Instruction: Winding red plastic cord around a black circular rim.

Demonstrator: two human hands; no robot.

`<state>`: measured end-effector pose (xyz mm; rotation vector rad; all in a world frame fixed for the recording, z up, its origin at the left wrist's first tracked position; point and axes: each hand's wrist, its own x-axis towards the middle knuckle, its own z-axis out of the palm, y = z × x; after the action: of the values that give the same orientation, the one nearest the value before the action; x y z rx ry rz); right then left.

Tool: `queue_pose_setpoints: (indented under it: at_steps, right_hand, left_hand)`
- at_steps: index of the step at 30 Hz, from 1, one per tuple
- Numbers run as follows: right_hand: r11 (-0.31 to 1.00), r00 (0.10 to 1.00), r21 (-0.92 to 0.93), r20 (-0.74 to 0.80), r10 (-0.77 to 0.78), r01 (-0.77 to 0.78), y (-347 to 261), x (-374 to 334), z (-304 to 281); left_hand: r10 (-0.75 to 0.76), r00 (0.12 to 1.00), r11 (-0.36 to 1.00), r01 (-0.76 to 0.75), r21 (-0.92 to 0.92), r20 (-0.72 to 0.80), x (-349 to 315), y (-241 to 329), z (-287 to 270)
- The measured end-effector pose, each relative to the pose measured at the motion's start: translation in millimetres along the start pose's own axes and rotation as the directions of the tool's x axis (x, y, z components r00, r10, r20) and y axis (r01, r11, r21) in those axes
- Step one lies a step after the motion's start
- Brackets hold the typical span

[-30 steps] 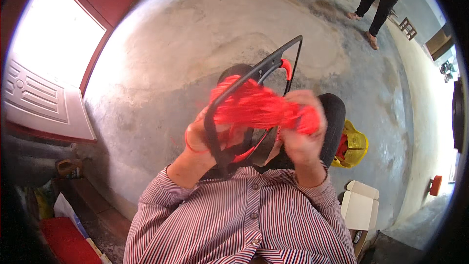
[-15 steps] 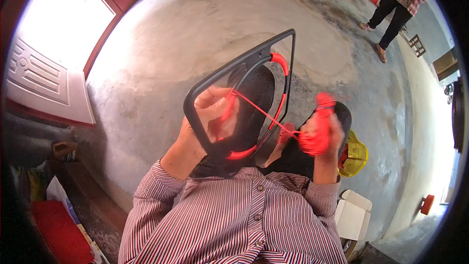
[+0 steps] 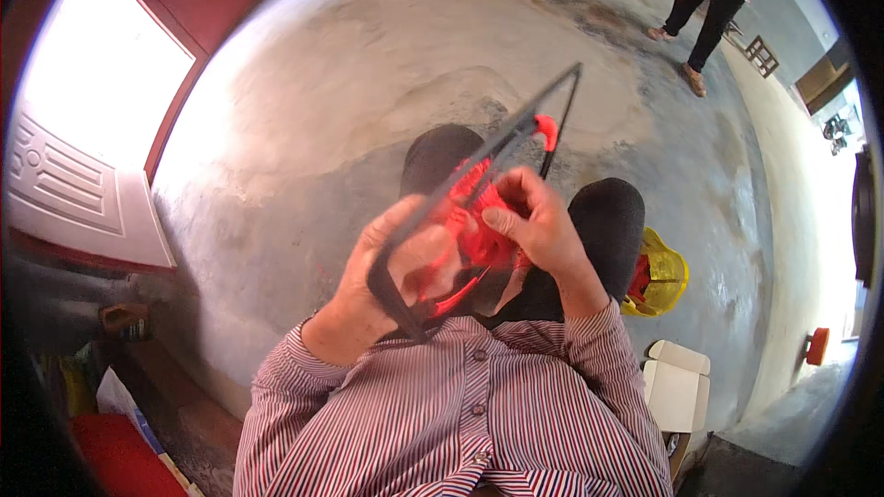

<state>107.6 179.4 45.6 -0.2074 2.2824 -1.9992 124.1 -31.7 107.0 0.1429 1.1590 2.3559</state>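
Observation:
My left hand (image 3: 364, 281) grips the near corner of a black frame (image 3: 521, 123) tilted above my lap. The frame has an inner ring partly wrapped in red cord (image 3: 547, 132). Close against the ring, my right hand (image 3: 552, 235) pinches a bundle of red yarn (image 3: 481, 241) between thumb and fingers. The bundle lies between my two hands and is blurred in part. Some of my left fingers are seen through the frame, and the exact path of the strand is hidden.
A yellow container (image 3: 667, 287) with red stuff in it stands right of my knee. Nearer lies an open white box (image 3: 676, 388). Another person (image 3: 709, 0) stands at the far right. A white door panel (image 3: 78, 189) is on the left, a red object (image 3: 124, 456) below it.
My right hand has come leftward with the red yarn from beside the frame to its ring. The strand stretched between my hands no longer shows. The frame has turned more edge-on.

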Motion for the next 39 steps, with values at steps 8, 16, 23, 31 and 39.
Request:
queue_pose_setpoints:
  at_steps: [8,16,23,31,39]
  right_hand:
    - [0.732,0.738,0.588,0.313,-0.598,0.344,-34.6,32.6,1.9]
    - [0.891,0.981,0.416,-0.012,-0.193,0.180,-33.3,-12.2,16.5]
    - [0.778,0.841,0.319,-0.210,-0.499,0.541,-38.9,-10.8,2.9]
    - [0.108,0.847,0.987,-0.047,-0.529,0.122,-4.0,-8.5,-83.5]
    - [0.979,0.971,0.077,-0.134,0.197,-0.188,42.9,-17.7,2.7]
  left_hand:
    - [0.015,0.998,0.998,-0.019,0.063,0.066,-4.4,-13.3,26.7]
    - [-0.123,0.992,0.978,0.125,-0.165,0.022,12.7,-15.0,-17.4]
    - [-0.105,0.994,0.993,0.103,0.052,0.025,13.5,-16.1,-11.1]
    - [0.125,0.973,0.992,-0.125,0.014,-0.196,9.5,-2.7,-27.4]
    - [-0.190,0.977,0.979,0.182,-0.090,-0.096,15.8,3.4,-31.6]
